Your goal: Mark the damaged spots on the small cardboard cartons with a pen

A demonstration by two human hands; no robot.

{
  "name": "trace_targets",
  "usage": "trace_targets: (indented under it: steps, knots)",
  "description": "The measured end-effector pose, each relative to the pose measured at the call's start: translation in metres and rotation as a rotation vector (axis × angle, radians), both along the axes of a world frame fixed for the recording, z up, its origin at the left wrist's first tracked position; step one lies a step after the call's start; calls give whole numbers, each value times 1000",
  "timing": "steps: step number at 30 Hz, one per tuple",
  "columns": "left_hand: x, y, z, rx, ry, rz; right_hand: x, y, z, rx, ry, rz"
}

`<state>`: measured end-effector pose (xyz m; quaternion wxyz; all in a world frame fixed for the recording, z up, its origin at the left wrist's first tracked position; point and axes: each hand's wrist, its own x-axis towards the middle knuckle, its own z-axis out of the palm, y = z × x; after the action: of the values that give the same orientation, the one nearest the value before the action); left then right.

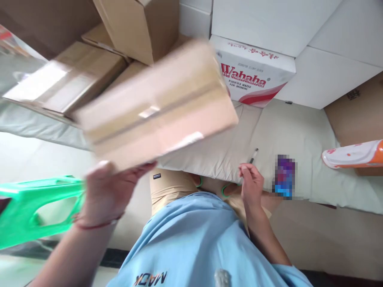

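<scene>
While the left hand (104, 195) grips the near edge of the taped carton (158, 103), raised and blurred above the cloth-covered surface (299, 131), the right hand (253, 183) pinches a pen-like tool (253, 155) at the cloth's front edge. Stacked cartons (140, 24) crowd behind; a green stool (26, 207) stands left.

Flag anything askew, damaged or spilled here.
The cardboard box in the left hand is tilted and motion-blurred, gripped only at its lower edge. Behind it, the brown cartons lie stacked at uneven angles. The right hand holds a pen-like tool. No spill or damage shows.
</scene>
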<state>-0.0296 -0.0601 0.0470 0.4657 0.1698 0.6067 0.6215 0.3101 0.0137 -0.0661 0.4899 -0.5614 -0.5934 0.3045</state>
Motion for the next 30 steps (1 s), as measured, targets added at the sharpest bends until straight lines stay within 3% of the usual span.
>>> trace_targets:
  steps: [2, 5, 9, 14, 23, 30]
  knots:
    - [24, 5, -25, -43, -134, -121, 22, -9, 9, -45, 97, -107]
    - [57, 14, -61, -131, -197, -292, 65, -21, 15, -9, -18, -298]
    - [76, 24, -81, -169, -150, -355, 117, -40, 12, -52, -100, -537]
    - [79, 34, -77, -169, -69, -418, 127, -58, 2, -96, -8, -592]
    - [81, 32, -73, -177, -50, -487, 91, -31, 3, -151, -36, -327]
    - [88, 24, -51, -36, 219, -439, 74, -18, 6, -270, 8, -138]
